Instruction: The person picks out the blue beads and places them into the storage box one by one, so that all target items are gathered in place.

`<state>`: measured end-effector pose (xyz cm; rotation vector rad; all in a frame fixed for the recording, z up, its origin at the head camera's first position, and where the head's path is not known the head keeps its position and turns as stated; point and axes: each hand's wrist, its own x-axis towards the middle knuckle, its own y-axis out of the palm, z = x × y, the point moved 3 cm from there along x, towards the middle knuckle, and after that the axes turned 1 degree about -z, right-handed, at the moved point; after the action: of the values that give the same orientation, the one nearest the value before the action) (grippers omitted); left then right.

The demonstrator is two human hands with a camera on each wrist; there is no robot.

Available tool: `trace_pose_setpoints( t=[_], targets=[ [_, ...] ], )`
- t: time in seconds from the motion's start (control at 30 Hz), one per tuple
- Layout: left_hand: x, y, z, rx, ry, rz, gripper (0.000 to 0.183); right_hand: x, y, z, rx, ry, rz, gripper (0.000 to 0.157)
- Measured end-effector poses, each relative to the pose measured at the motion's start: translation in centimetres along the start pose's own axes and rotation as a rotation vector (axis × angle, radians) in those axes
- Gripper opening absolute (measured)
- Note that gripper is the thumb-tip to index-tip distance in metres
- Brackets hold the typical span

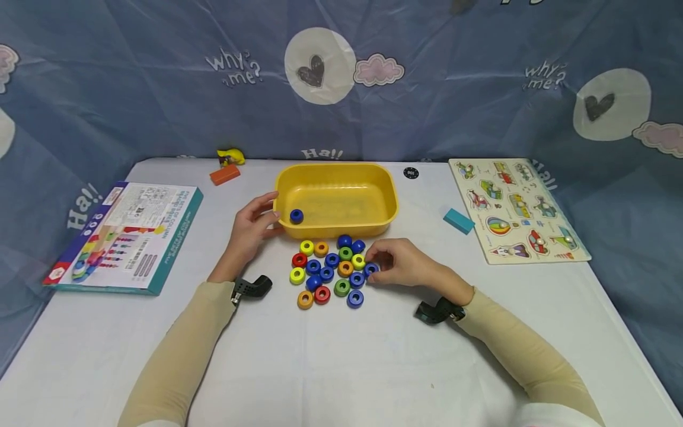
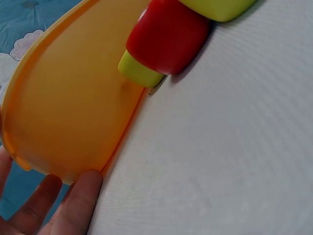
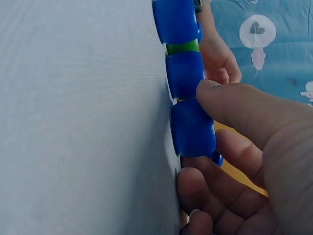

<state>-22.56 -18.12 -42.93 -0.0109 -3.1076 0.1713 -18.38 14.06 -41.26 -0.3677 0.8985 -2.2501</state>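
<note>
A yellow plastic basin [image 1: 341, 230] stands at the back of the table, with one blue bead [image 1: 296, 216] inside at its front left. My left hand [image 1: 249, 224] rests its fingertips against the basin's left end, as the left wrist view also shows. In front of the basin lies a cluster of ring-shaped beads in blue, green, yellow, orange and red, among them a red bead [image 1: 322, 295]. At the cluster's right edge, my right hand [image 1: 404, 262] has thumb and forefinger about a blue bead [image 3: 193, 128], which is still on the tabletop.
To the left lies a boxed toy [image 1: 128, 237]; a wooden picture puzzle board [image 1: 517, 207] is at the right. Near the back are an orange block [image 1: 224, 175], a small yellow toy [image 1: 231, 156], a black round chip [image 1: 411, 172] and a teal block [image 1: 459, 221].
</note>
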Motion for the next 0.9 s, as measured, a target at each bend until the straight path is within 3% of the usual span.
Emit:
trace_pose_setpoints(
  t=[0.63, 0.73, 0.9],
  targets=[
    [0.0, -0.1, 0.1, -0.003, 0.001, -0.007, 0.048, 0.3, -0.4, -0.3, -0.006, -0.038, 0.043, 0.024],
    [0.0, 0.0, 0.0, 0.0, 0.001, -0.003, 0.048, 0.4, -1.1, 0.4, 0.004, -0.06, 0.032, 0.022],
    [-0.2, -0.1, 0.1, 0.023, 0.004, -0.002, 0.048, 1.8, -3.2, 2.7, 0.001, -0.164, -0.046, 0.024]
  ],
)
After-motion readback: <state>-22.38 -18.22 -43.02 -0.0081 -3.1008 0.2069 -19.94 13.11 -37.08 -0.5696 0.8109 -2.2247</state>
